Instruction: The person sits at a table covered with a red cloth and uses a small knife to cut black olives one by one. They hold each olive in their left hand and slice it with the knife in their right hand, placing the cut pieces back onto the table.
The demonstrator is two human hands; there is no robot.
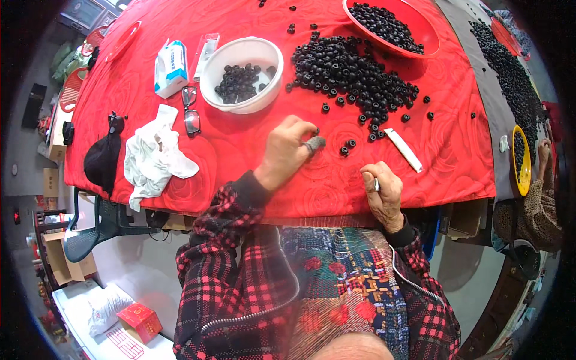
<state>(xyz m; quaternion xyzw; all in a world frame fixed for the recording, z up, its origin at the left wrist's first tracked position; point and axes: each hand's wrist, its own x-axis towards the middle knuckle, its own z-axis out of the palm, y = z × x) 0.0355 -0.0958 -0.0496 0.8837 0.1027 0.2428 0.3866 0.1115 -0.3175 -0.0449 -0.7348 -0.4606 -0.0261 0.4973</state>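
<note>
Left hand [287, 150]: resting on the red desk [240, 156], fingers curled down, one fingertip in a grey cover; whether it pinches a ring cannot be told
Right hand [383, 191]: near the desk's front edge, fingers closed around a thin metal pin
Loose black rings [347, 146]: a small cluster on the cloth between both hands, just to the right of the left fingertips, up and left of the right hand; left hand nearer
Big ring pile [348, 75]: farther back
White bowl [241, 75]: behind the left hand, partly filled with rings
White stick [403, 149]: lies diagonally, right of the cluster

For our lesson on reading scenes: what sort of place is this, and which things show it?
Probably a small hand-sorting workshop. A heap of small black rings covers a red tablecloth, more fill a white bowl and red basin, and another person works beside.
</note>
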